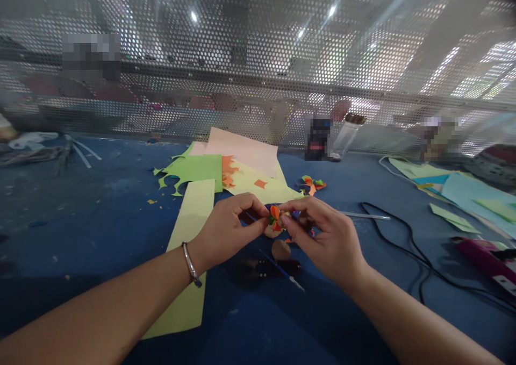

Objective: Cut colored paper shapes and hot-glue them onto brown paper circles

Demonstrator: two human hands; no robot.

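Between my fingertips, over the middle of the blue table, is a small orange and green paper flower (276, 218). My left hand (231, 228) pinches its left side with thumb and index finger. On the other side my right hand (328, 238) is closed on it too, thumb against fingers. Just below the flower shows a tan round disc (273, 233), partly hidden. A second brown disc (281, 250) lies nearer to me. A thin blue pen-like tool (287, 276) rests beside it, across a dark flat object (253, 269). Another orange and green paper piece (313, 184) lies behind my right hand.
Green cut paper (197, 169), pink paper (245, 149) and a long yellow-green strip (183, 300) lie behind and left. Rightward are a black cable (407, 230), a purple power strip (486, 265) and light blue paper (479, 198). A clear jar (346, 139) stands by the perforated screen (242, 64).
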